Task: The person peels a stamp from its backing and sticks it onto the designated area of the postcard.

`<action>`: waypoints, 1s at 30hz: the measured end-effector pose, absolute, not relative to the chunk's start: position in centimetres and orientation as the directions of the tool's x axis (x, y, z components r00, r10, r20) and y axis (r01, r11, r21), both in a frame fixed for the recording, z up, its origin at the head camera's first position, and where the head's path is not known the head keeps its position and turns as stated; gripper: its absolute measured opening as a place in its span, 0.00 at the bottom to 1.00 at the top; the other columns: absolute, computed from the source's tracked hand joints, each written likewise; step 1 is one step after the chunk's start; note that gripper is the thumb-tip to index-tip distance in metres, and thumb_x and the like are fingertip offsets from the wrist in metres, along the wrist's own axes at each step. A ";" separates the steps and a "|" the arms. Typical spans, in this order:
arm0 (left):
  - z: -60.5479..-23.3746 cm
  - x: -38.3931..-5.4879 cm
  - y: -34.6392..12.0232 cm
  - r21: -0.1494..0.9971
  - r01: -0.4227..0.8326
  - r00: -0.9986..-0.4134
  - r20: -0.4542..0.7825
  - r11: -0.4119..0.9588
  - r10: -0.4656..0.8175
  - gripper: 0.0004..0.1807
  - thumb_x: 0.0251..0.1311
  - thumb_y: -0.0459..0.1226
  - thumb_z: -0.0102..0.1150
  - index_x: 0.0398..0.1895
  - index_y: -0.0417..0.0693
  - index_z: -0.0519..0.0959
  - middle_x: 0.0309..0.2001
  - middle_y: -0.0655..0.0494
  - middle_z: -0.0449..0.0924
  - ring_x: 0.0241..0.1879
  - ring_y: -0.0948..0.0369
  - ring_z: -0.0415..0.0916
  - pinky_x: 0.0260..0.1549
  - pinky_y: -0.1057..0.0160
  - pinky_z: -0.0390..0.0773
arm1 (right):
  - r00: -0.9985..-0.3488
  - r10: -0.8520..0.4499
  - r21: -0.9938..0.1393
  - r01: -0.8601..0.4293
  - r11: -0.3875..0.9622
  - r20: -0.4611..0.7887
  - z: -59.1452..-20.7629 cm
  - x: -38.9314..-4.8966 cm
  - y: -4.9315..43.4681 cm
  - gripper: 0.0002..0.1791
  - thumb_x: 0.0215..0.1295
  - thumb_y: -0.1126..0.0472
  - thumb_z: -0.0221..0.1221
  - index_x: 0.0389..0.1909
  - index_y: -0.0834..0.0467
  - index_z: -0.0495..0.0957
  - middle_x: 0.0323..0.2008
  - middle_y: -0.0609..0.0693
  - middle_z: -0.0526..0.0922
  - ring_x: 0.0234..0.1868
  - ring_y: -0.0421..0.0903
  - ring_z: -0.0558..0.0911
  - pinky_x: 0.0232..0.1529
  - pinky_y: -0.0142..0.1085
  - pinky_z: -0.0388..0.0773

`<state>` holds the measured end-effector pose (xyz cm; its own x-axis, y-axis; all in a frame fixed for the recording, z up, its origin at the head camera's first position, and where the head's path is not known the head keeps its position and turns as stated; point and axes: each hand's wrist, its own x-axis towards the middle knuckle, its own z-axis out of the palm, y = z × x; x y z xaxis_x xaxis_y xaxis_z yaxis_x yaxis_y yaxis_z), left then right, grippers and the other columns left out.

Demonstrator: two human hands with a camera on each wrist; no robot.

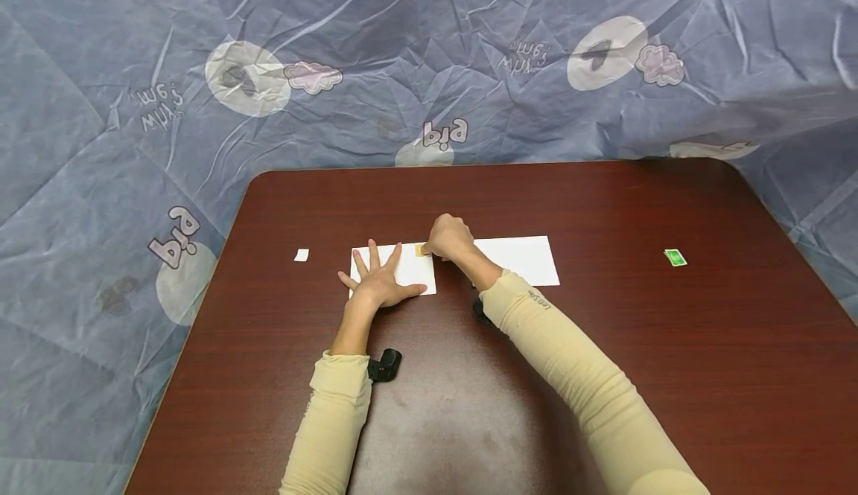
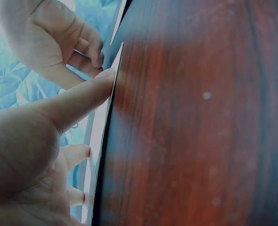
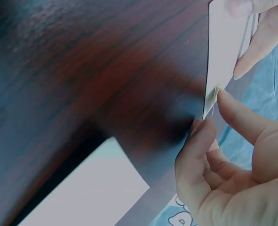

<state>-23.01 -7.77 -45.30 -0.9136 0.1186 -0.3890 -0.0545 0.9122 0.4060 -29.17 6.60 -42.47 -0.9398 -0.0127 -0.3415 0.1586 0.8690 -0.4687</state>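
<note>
1. The left hand (image 1: 380,278) lies flat on the left envelope (image 1: 415,270), fingers straight and spread, probably to keep it from sliding on the table (image 1: 603,197).
2. The right hand (image 1: 449,237) pinches a small yellowish stamp (image 1: 422,250) at the envelope's top right corner; the fingers curl round it, seemingly to seat it there.
3. The right forearm crosses a second envelope (image 1: 529,257), which lies just right of the first.
4. A white scrap (image 1: 302,255) lies left of the envelopes; a green tag (image 1: 675,257) lies well apart to the right.
</note>
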 end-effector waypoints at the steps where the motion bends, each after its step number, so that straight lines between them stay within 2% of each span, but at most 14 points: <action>1: -45.3 -23.0 -7.8 0.407 -0.054 -0.914 -0.389 0.912 0.119 0.52 0.53 0.64 0.58 0.76 0.65 0.43 0.73 0.43 0.19 0.68 0.40 0.13 0.56 0.27 0.26 | -0.941 -0.015 -0.463 0.153 0.873 -0.338 -42.5 -29.1 6.7 0.12 0.55 0.55 0.69 0.30 0.59 0.80 0.24 0.49 0.81 0.27 0.46 0.83 0.27 0.35 0.78; 4: -45.4 -22.9 -7.8 0.410 -0.052 -0.914 -0.387 0.911 0.122 0.52 0.53 0.64 0.58 0.76 0.64 0.43 0.73 0.43 0.20 0.68 0.39 0.13 0.55 0.27 0.26 | -0.946 -0.010 -0.447 0.144 0.883 -0.324 -42.6 -29.1 6.8 0.13 0.55 0.53 0.69 0.32 0.58 0.79 0.30 0.49 0.81 0.34 0.48 0.81 0.36 0.41 0.77; 8: -45.4 -22.9 -7.8 0.412 -0.052 -0.914 -0.388 0.910 0.123 0.52 0.53 0.63 0.58 0.76 0.64 0.43 0.73 0.43 0.19 0.68 0.40 0.13 0.55 0.27 0.26 | -0.959 -0.003 -0.420 0.121 0.900 -0.282 -43.0 -29.3 7.0 0.20 0.59 0.48 0.65 0.44 0.58 0.77 0.46 0.55 0.76 0.50 0.55 0.73 0.50 0.47 0.70; 12: -45.4 -23.0 -7.7 0.412 -0.053 -0.913 -0.389 0.910 0.123 0.52 0.54 0.63 0.58 0.76 0.64 0.43 0.73 0.43 0.19 0.68 0.40 0.12 0.56 0.27 0.26 | -0.962 -0.025 -0.358 0.076 0.930 -0.270 -43.6 -29.4 7.0 0.35 0.64 0.41 0.58 0.65 0.56 0.64 0.64 0.61 0.59 0.64 0.60 0.57 0.62 0.52 0.54; 15: -45.3 -23.0 -7.8 0.415 -0.052 -0.913 -0.389 0.908 0.125 0.52 0.54 0.63 0.58 0.76 0.64 0.43 0.73 0.43 0.19 0.68 0.40 0.12 0.56 0.27 0.26 | -0.951 -0.044 -0.315 0.057 0.947 -0.305 -44.0 -29.4 7.1 0.43 0.65 0.36 0.52 0.74 0.53 0.51 0.72 0.62 0.45 0.71 0.61 0.46 0.67 0.54 0.43; 19: -45.3 -23.0 -7.8 0.417 -0.052 -0.913 -0.388 0.908 0.126 0.51 0.54 0.63 0.58 0.76 0.64 0.43 0.73 0.44 0.18 0.68 0.40 0.13 0.56 0.27 0.27 | -0.934 -0.050 -0.293 0.060 0.954 -0.354 -44.4 -29.3 7.2 0.46 0.66 0.33 0.47 0.76 0.51 0.42 0.74 0.61 0.35 0.72 0.61 0.37 0.67 0.56 0.34; 30: -45.5 -23.2 -7.8 0.423 -0.055 -0.913 -0.387 0.905 0.125 0.52 0.54 0.63 0.58 0.76 0.64 0.42 0.73 0.43 0.18 0.68 0.40 0.13 0.56 0.27 0.26 | -0.924 -0.076 -0.289 0.038 0.957 -0.374 -44.4 -29.1 7.5 0.50 0.62 0.30 0.49 0.76 0.52 0.40 0.73 0.63 0.35 0.72 0.62 0.37 0.67 0.59 0.34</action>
